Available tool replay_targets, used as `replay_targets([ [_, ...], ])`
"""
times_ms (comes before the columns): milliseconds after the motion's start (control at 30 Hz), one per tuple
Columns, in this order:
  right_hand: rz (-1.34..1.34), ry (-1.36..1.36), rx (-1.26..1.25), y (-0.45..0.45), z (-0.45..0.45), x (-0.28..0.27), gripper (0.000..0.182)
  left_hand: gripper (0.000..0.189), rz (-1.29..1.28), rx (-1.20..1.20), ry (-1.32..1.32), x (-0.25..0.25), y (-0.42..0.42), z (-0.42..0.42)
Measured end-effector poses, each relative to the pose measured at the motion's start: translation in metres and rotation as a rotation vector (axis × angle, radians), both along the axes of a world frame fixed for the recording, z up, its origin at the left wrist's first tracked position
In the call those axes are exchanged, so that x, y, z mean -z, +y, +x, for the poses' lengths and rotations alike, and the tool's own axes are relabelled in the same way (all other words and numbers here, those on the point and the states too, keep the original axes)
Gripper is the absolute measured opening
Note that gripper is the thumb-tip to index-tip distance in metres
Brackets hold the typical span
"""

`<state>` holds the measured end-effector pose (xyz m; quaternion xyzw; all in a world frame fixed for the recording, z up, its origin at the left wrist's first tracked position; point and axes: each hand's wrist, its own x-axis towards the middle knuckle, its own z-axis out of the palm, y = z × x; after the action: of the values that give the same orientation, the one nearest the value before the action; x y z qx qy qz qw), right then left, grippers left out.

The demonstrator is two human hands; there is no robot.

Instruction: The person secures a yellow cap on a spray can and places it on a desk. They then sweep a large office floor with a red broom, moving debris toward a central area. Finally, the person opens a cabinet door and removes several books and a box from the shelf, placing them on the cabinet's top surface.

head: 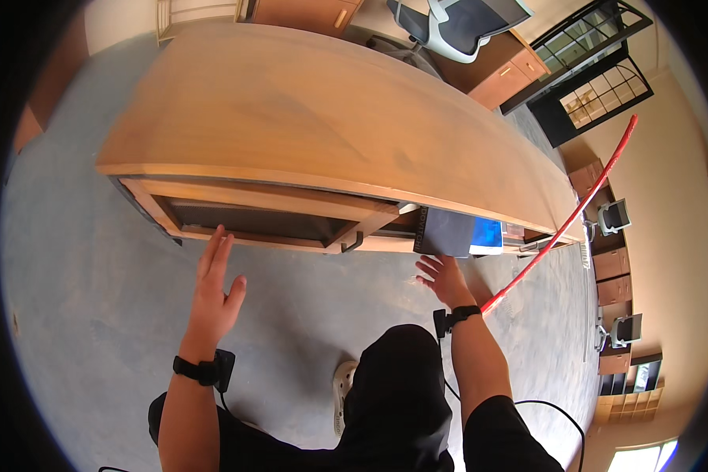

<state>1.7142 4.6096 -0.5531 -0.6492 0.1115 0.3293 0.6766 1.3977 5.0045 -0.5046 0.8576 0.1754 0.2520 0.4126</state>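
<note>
My left hand (215, 295) is held up with fingers extended, holding nothing. Its fingertips overlap the lower frame of a sliding or hinged cabinet door (283, 193) with a dark mesh panel; contact cannot be told. A dark grey book (448, 230) with lettering along its edge sticks out of the opening in the low wooden cabinet (307, 106). Just below that book is my right hand (448, 283), its fingers spread and not wrapped around anything; whether it touches the book's lower edge is unclear. A blue-and-white book or folder (487, 235) juts out beside the grey one.
A long red strip (566, 227) slants across the right side. Office chairs (466, 26) and wooden drawer units (501, 82) stand beyond the cabinet. The floor (289, 307) is grey. Cables run from the black wrist devices (224, 369) on both arms.
</note>
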Motion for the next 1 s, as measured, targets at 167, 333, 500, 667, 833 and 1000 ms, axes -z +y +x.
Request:
replay_targets([
  [167,0.139,-0.017,0.228,-0.018,0.012,0.007,0.052,0.057,0.028,0.010,-0.054,-0.005,-0.005,0.008],
  [333,0.129,-0.076,0.289,-0.018,0.012,0.011,0.038,0.055,0.098,0.028,-0.098,-0.017,-0.013,0.010],
  [500,0.231,-0.127,0.409,-0.027,0.006,0.001,0.028,0.051,0.079,0.029,-0.098,-0.009,-0.014,0.010],
  [667,0.267,-0.231,0.526,-0.090,-0.003,0.012,0.029,0.044,0.035,0.066,-0.050,0.001,-0.015,0.007],
  [833,0.190,-0.246,0.634,-0.110,0.000,0.016,0.032,0.044,0.045,0.070,0.020,0.013,-0.016,0.000],
  [1000,0.237,-0.258,0.566,-0.128,-0.003,0.028,0.029,0.038,0.057,0.136,0.058,0.020,-0.020,0.004],
])
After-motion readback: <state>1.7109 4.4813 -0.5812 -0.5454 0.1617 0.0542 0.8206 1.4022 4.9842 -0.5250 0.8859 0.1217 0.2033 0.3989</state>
